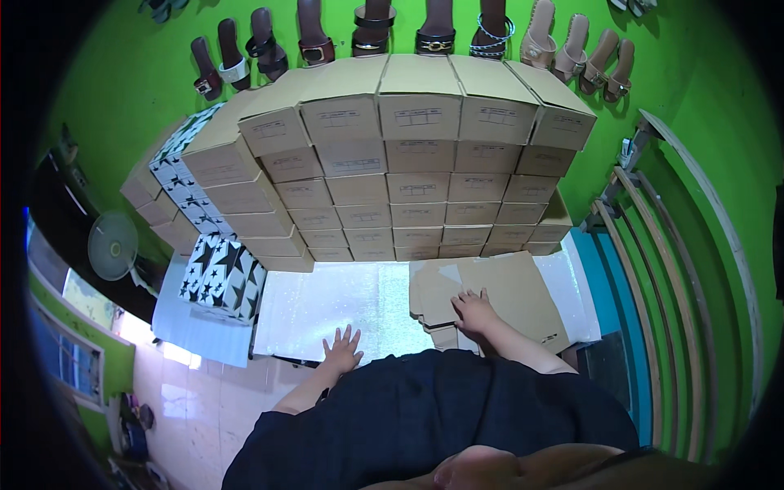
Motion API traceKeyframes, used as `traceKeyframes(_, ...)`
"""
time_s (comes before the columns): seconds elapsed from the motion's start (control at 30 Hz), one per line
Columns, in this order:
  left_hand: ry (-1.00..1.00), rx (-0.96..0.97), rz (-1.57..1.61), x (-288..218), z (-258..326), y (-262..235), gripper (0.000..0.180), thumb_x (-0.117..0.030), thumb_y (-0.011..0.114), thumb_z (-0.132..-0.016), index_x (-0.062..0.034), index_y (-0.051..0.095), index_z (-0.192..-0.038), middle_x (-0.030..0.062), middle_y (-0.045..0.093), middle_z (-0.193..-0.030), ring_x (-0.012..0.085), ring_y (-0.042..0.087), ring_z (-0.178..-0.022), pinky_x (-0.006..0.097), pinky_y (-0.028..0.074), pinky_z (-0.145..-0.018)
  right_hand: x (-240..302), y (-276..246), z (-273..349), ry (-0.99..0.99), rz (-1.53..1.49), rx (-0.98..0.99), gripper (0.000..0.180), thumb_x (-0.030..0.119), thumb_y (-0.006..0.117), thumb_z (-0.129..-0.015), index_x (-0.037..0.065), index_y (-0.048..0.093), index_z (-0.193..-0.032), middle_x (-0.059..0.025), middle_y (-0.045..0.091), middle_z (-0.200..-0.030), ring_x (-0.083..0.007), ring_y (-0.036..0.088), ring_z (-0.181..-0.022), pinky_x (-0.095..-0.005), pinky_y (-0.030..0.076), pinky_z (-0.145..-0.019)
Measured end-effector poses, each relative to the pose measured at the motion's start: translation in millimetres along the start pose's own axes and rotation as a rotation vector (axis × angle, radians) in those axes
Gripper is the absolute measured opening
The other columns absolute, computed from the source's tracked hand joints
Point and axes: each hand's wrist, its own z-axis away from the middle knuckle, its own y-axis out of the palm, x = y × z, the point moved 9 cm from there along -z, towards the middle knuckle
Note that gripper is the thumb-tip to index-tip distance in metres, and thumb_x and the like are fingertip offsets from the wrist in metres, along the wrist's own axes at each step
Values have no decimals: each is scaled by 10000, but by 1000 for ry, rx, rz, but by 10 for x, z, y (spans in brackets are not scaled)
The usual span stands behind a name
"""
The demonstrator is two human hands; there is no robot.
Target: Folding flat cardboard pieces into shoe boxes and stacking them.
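My left hand [342, 350] lies with spread fingers on the near edge of a table covered in white bubble wrap [322, 298]. It holds nothing. To its right, my right hand [474, 311] rests with its fingers apart on flattened brown cardboard [514, 294], which is stacked in several sheets. The cardboard's left edge is stepped, with flaps jutting out toward me. Behind both hands rises a wall of closed brown cardboard boxes [420, 188], piled in several rows.
White boxes with black stars [222, 278] stand at the left. Sandals [434, 41] hang on the green wall above the boxes. A fan [113, 245] is at far left, near a window [73, 359]. A wooden rack [653, 269] leans along the right side.
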Motion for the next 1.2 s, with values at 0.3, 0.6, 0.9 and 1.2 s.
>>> traceKeyframes(0.3,136,1,18,455,-44,-12,722,-429,513,-943,-276,187,-1569,36,77,-1658,309,88,-1519,737,91,-1114,65,-161,-139,65,82,38,267,305,574,-881,139,691,-1055,-87,688,-1086,-265,621,-1093,-548,377,-1071)
traceKeyframes(0.6,212,93,40,512,-173,-88,687,-443,527,-932,-249,286,-1545,68,124,-1650,342,140,-1506,749,141,-1093,230,-51,-131,-70,111,-245,183,150,510,-863,132,692,-871,-57,696,-870,-259,675,-917,-563,332,-1105)
traceKeyframes(0.9,122,8,101,376,-274,-365,622,-468,562,-907,-202,450,-1458,154,253,-1603,393,228,-1472,683,192,-1121,188,-460,52,-102,38,-451,129,106,509,-838,105,637,-856,-75,658,-852,-261,651,-926,-588,283,-1128)
traceKeyframes(1.2,428,-553,240,-1097,431,-1833,911,-510,719,-803,-65,343,-1504,178,245,-1601,377,178,-1492,592,148,-1171,873,-1219,366,-284,-77,-606,68,87,563,-807,98,597,-865,-67,619,-821,-261,648,-913,-662,207,-1134)
